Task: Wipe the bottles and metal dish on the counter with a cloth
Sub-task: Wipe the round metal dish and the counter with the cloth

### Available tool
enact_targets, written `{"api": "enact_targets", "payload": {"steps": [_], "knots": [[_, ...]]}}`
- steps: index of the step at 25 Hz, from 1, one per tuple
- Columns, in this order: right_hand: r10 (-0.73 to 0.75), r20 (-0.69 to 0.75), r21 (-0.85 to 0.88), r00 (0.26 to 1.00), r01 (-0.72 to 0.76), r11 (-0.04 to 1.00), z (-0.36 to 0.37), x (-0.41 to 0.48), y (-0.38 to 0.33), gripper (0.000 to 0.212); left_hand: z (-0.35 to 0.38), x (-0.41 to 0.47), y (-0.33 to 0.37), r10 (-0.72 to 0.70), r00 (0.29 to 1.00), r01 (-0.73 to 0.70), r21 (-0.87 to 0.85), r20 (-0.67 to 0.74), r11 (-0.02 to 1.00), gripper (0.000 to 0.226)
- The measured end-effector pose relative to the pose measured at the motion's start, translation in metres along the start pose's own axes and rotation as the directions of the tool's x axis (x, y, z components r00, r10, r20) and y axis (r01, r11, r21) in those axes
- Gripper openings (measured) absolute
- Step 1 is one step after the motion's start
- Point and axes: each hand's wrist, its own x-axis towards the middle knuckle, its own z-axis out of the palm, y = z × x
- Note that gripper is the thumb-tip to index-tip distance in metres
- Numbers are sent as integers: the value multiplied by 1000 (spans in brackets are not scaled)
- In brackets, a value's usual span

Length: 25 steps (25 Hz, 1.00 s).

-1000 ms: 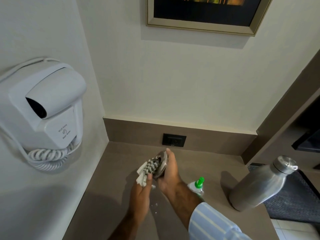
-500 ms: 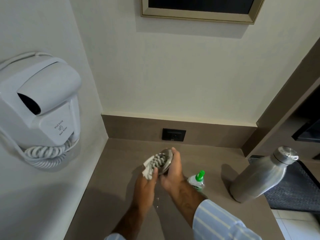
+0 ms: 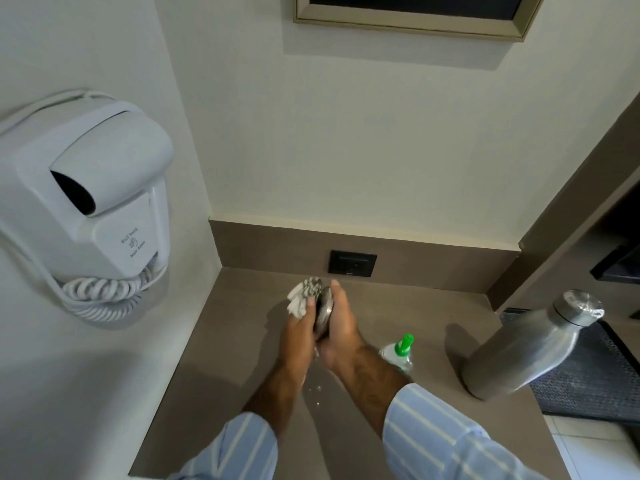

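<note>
Person's two hands working above a brown counter, seen from the head camera. The right hand is cupping the metal dish on edge, fingers curled round its rim, lifted clear of the counter in front of a black wall socket. The left hand is pinching a crumpled white cloth and pressing it against the dish's face. The dish is appearing thin, rigid and light, and its polished surface is likely becoming slippery where moisture is lying; droplets are showing on the counter below the hands. A grip spanning the rim, as here, is judged the safest hold, since it is leaving the face free for the soft, yielding cloth. A small plastic bottle with a green cap is standing just beside the right forearm, and a steel bottle is standing well apart to the right, beside a dark mat; the steel one is probably heavier and smooth, best taken round its body. A wall-mounted hair dryer is hanging at left.
</note>
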Motion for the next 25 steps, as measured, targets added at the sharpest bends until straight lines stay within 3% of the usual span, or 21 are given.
{"api": "enact_targets", "payload": {"steps": [2,3,6,9,11,15,16,19,21,23,24,25], "knots": [[-33,-4,2,999,33,999,-5,2,9,54,19,-1,12,35,999,-35,-20,-16,999,35],[-51,35,-8,998,52,999,-8,1,2,51,22,-12,10,126,992,-126,-15,11,992,38],[46,42,38,998,-48,998,-14,0,-22,75,-1,-46,-22,261,956,-258,-40,138,965,39],[106,10,8,994,-106,994,-16,3,-1,74,-18,-28,-28,89,996,-85,196,-12,977,26],[121,-9,9,993,-121,993,-16,2,21,70,-8,-14,-19,-61,997,67,205,-38,976,32],[62,-38,28,997,-61,998,-20,6,-6,59,-7,-35,-22,95,985,-100,31,146,994,26],[50,-56,28,997,-49,998,-20,6,-21,61,-22,-35,-29,106,990,-111,46,93,993,24],[-34,-93,16,995,36,999,-16,9,-61,61,-75,-3,-48,-2,962,57,195,-273,979,37],[-47,-73,34,996,49,998,-12,9,-80,67,-96,16,-64,92,944,84,498,-318,863,43],[-53,-44,49,998,56,997,-13,9,-90,68,-92,19,-89,218,961,29,846,-169,532,35],[-56,-35,59,998,58,997,-15,8,-93,70,-84,18,-105,218,971,4,924,-94,381,35],[-55,-25,75,998,56,996,-18,6,-93,73,-74,17,-120,206,977,-11,950,-56,311,41]]}}
